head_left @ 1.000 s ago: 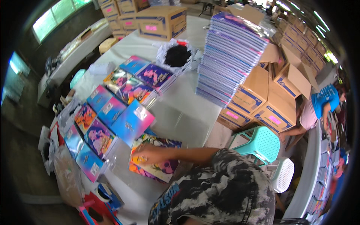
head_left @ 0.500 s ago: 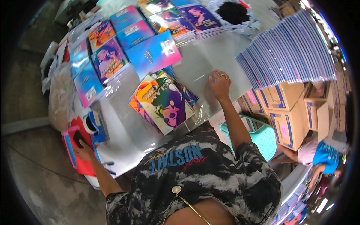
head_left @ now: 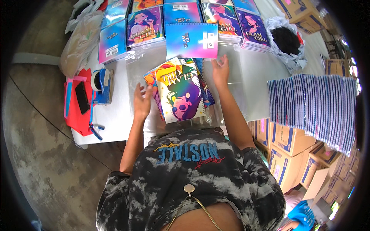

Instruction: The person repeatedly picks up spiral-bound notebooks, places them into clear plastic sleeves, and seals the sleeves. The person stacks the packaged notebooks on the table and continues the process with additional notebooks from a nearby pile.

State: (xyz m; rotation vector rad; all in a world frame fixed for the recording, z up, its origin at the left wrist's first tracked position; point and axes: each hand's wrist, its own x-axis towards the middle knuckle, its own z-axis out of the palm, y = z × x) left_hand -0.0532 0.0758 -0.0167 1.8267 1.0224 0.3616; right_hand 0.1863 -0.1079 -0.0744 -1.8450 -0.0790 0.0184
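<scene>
A small pile of spiral notebooks lies fanned on the table in front of me; its top notebook (head_left: 179, 94) has a white, green and purple cover with a drawn figure. My left hand (head_left: 142, 101) hovers beside the pile's left edge, fingers apart and holding nothing. Past the pile's right side, my right hand (head_left: 220, 71) is open and empty, its fingertips close to the lower right corner of a blue and pink notebook (head_left: 191, 40). That notebook overlaps the front of the stacked notebooks (head_left: 145, 27) behind. Clear plastic sheeting (head_left: 239, 92) spreads under the pile.
A tall row of spiral notebooks (head_left: 308, 104) stands at right, above cardboard boxes (head_left: 285, 136). On the left are a red folder (head_left: 79, 125), a black phone (head_left: 82, 98) and a blue tape dispenser (head_left: 106, 92). A plastic bag (head_left: 285, 40) holds black material at far right.
My left hand has left the phone and come to the pile's left side. My right hand has moved from the bare tabletop toward the blue and pink notebook. The view has turned.
</scene>
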